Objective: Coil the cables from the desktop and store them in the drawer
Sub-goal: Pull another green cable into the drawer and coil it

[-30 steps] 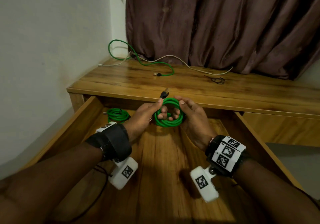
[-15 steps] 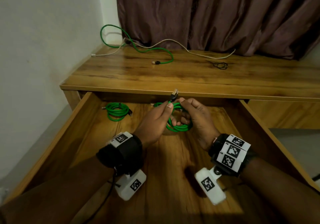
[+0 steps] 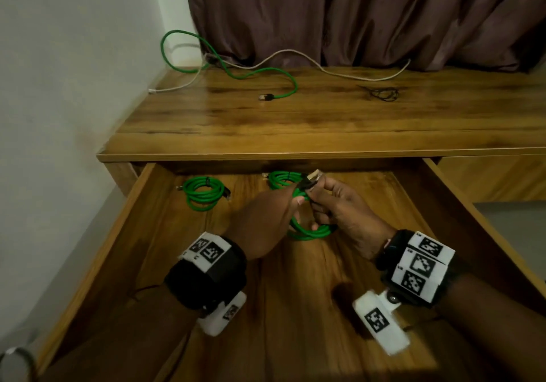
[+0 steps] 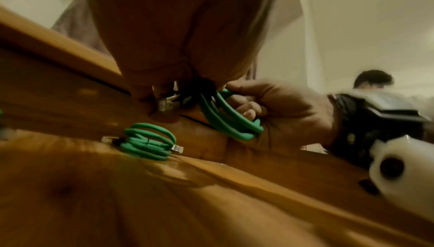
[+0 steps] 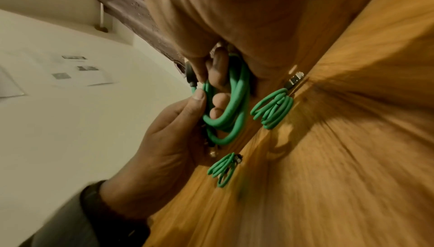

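While we held the green coil (image 3: 307, 228) above the open drawer (image 3: 461, 204), both grips grasped it.
Our left hand (image 3: 266, 219) and right hand (image 3: 348, 216) pinched its plug; two coils lay near the drawer's back edge.

Glossy varnished wood grain covers the table (image 3: 325, 127) and drawer (image 3: 295, 293); matt green rubbery cable coils (image 3: 203, 193) carry shiny metal plugs.

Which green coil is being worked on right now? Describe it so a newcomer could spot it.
Inside the open drawer lie two finished green coils. The coil in question is nearer the front, gripped by the left hand and right hand, not lying loose.
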Tool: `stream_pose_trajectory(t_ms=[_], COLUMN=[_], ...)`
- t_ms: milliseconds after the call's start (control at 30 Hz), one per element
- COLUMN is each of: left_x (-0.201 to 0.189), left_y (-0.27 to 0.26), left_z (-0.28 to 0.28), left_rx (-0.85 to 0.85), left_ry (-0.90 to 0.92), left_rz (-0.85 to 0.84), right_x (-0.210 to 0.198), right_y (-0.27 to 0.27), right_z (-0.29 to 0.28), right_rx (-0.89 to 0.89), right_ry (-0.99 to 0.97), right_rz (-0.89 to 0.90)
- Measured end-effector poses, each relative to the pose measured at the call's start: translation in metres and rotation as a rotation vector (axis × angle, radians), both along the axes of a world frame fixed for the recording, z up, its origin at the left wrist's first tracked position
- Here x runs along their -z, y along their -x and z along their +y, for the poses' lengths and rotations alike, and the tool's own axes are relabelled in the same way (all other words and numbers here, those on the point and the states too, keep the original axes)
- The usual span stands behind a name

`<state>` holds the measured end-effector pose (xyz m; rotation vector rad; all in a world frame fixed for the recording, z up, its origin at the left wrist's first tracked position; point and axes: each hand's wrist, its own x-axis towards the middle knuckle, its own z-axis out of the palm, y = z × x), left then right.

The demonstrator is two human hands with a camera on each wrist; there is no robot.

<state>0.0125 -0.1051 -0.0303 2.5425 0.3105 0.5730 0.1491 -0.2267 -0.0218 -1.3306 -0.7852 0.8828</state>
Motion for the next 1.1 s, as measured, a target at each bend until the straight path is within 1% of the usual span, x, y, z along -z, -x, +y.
stream_pose_trajectory(t_ms=[67, 133, 200, 233, 333, 400, 467, 567, 633, 700, 733, 800, 867, 900, 967, 1033, 1067, 1100], left_x=[-0.002, -0.002, 0.002, 0.004, 0.007, 0.003, 0.001, 0.003, 0.003, 0.0, -0.003, -0.008, -0.011, -0.01, -0.007, -0.002, 0.001, 0.003], left_y=[-0.002, -0.003, -0.003, -0.002, 0.0, 0.001, 0.003, 0.005, 0.006, 0.006, 0.006, 0.006, 0.005, 0.005, 0.001, -0.003, -0.005, -0.007], left_z=[0.001, 0.002, 0.002, 0.001, 0.0, -0.001, 0.0, 0.001, 0.001, 0.0, -0.001, -0.003, -0.006, -0.007, -0.01, -0.015, -0.018, -0.021], left_rx=[0.0, -0.024, -0.041, -0.041, -0.032, -0.036, -0.063, -0.095, -0.1, -0.12, -0.125, -0.12, -0.121, -0.111, -0.069, -0.018, -0.009, -0.015], left_ry=[0.086, 0.132, 0.12, 0.106, 0.117, 0.121, 0.065, -0.028, -0.095, -0.213, -0.264, -0.287, -0.209, -0.123, 0.165, 0.479, 0.562, 0.601], left_rz=[-0.032, -0.029, -0.008, 0.019, 0.095, 0.1, 0.097, 0.127, 0.203, 0.301, 0.329, 0.32, 0.248, 0.195, 0.094, 0.049, 0.039, 0.037], right_x=[-0.004, -0.008, -0.01, -0.009, -0.003, 0.001, 0.004, 0.001, 0.0, -0.001, -0.003, -0.003, -0.002, -0.001, -0.001, -0.004, -0.005, -0.006], right_y=[-0.001, -0.004, -0.004, -0.003, 0.0, 0.002, 0.003, 0.006, 0.01, 0.015, 0.017, 0.018, 0.017, 0.016, 0.014, 0.01, 0.009, 0.008], right_z=[0.0, 0.002, 0.002, 0.001, 0.003, 0.005, 0.007, 0.006, 0.004, 0.003, 0.002, 0.0, 0.001, 0.002, 0.004, 0.004, 0.003, 0.001], right_rx=[0.043, 0.071, 0.067, 0.065, 0.053, 0.037, 0.009, -0.029, -0.025, -0.051, -0.055, -0.022, 0.027, 0.052, 0.106, 0.14, 0.152, 0.163], right_ry=[-0.031, -0.069, -0.076, -0.065, 0.015, 0.038, 0.036, 0.073, 0.107, 0.121, 0.126, 0.106, 0.057, 0.034, 0.006, 0.014, 0.015, 0.01], right_rz=[0.036, 0.122, 0.174, 0.168, 0.075, 0.086, 0.144, 0.124, 0.152, 0.197, 0.186, 0.083, 0.021, 0.023, 0.05, 0.065, 0.068, 0.069])
